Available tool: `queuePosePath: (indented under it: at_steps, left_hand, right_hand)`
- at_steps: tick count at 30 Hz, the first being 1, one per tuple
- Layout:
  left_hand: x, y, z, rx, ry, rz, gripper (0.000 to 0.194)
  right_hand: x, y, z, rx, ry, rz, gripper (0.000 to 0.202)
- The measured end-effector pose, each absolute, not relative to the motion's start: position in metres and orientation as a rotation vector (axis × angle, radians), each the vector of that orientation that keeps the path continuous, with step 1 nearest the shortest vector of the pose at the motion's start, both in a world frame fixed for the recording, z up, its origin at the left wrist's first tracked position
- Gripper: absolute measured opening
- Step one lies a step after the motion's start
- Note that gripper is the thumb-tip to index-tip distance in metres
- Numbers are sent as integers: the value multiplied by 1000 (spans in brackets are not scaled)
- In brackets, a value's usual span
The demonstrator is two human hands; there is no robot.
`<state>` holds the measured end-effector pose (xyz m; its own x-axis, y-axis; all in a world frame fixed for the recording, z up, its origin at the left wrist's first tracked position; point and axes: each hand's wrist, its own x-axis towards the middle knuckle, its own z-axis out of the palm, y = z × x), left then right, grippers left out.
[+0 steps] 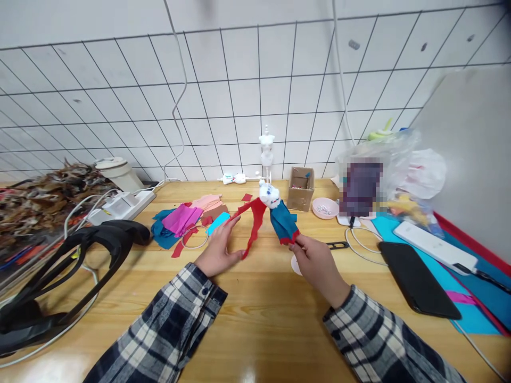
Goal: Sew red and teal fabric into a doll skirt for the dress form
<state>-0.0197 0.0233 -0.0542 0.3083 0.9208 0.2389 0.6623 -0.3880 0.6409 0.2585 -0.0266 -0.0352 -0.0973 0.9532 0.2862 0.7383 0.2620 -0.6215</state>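
Note:
A small white doll torso (270, 196) lies on the wooden table, its upright stand behind it. Red fabric (257, 218) spreads from the torso to the left, and teal fabric with a red edge (282, 222) hangs to the right. My left hand (219, 249) has thumb and fingers apart, touching the outer edges of the red fabric. In my right hand (317, 263), thumb and fingers are pinched on the red-edged lower corner of the teal fabric.
Coloured fabric scraps (181, 219) and a ring (195, 237) lie at left, beyond a black headset (107, 234). Behind stand a cardboard box (301, 191) and pink bowl (325, 208). A black phone (419, 276), white power bank (433, 246) and cables are at right.

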Motion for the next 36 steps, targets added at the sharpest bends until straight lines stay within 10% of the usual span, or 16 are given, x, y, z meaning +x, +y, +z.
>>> queuePosePath:
  at_steps: [7, 13, 19, 26, 36]
  left_hand:
    - [16, 4, -40, 1517, 734, 1148, 93]
    - [13, 13, -43, 1404, 1092, 1307, 32]
    - [-8, 26, -52, 1196, 1136, 1514, 24]
    - [10, 19, -51, 1710, 1120, 1446, 95]
    - [4, 25, -64, 1226, 1097, 1653, 18]
  right_hand:
    - [246, -33, -43, -1328, -1890, 700, 23]
    - [235, -38, -52, -1088, -1710, 1141, 24]
    - [235, -35, -56, -1043, -1546, 1280, 25]
    - [235, -34, -62, -995, -1521, 1344, 31]
    - [232, -38, -58, -1017, -1618, 1246, 27]
